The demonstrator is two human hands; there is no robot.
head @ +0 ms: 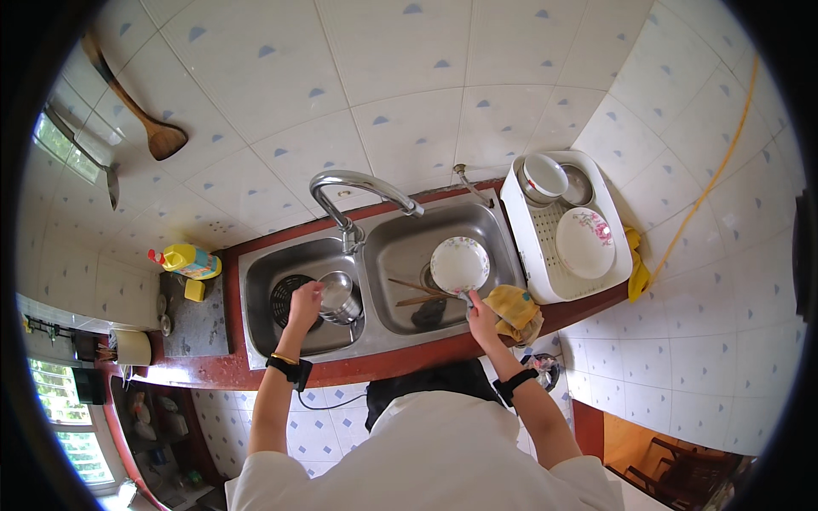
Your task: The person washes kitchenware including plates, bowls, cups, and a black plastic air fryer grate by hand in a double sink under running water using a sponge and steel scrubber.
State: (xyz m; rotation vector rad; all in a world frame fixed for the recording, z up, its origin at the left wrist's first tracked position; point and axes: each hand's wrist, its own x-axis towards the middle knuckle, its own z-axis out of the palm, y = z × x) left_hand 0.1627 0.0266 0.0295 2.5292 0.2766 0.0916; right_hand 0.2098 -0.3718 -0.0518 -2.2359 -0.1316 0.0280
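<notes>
My left hand [307,303] is over the left sink basin, its fingertips at the rim of a stacked pile of metal bowls [339,297]; whether they grip it is not clear. A black slotted basket [284,299] lies behind that hand. In the right basin, a white floral bowl [460,265] sits above wooden chopsticks [418,299] and a dark scrubbing pad [428,314]. My right hand [482,319] is closed on a greyish item, perhaps a cloth or utensil, at the bowl's near edge. Beside it, a yellow cloth [511,310] drapes over the sink's front rim.
A chrome faucet [364,182] arches over the right basin. The white dish rack [543,290] at right holds bowls and a floral plate [585,243]. A yellow detergent bottle [192,262] and yellow sponge [194,290] stand left. A wooden spatula [166,137] hangs on the tiled wall.
</notes>
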